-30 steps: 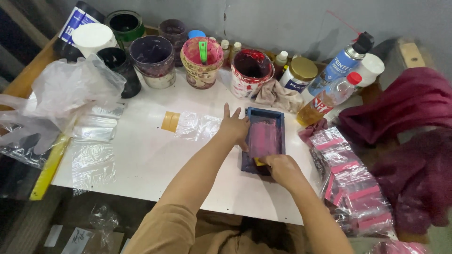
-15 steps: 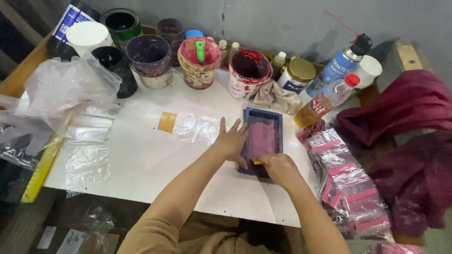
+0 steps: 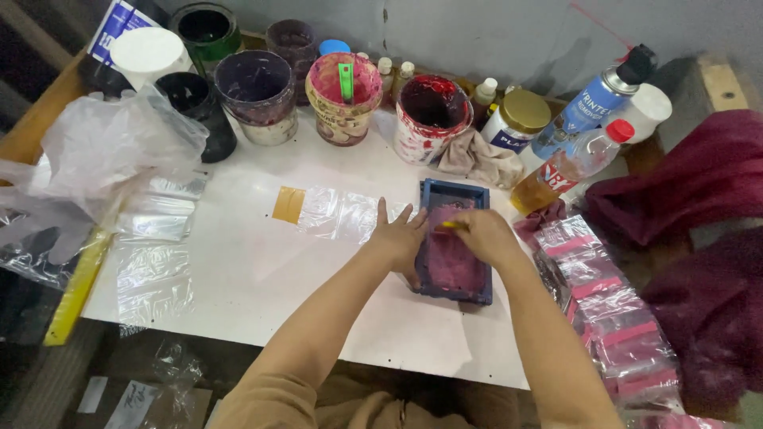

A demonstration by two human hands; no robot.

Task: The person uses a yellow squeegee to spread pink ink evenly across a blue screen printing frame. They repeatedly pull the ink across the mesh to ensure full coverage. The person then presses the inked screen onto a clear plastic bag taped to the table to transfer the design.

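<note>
Fingers of the left hand (image 3: 400, 236) splay wide, steadying the small blue screen-printing frame (image 3: 453, 241) at centre frame; the right hand (image 3: 483, 234) grips a yellow-handled squeegee (image 3: 450, 226), apparently mid-pull, needing even pressure.

Both forearms reach toward one o'clock; the left hand (image 3: 400, 236) lies flat with fingers spread, the right hand (image 3: 482, 233) curled just beside it.

White desk (image 3: 254, 270), smooth and lit from above, edged in bare wood at its far corners. Behind it, a plain grey wall (image 3: 493, 40) with a thin vertical seam. Below the near edge, dim floor (image 3: 119, 381) strewn with paper scraps.
</note>
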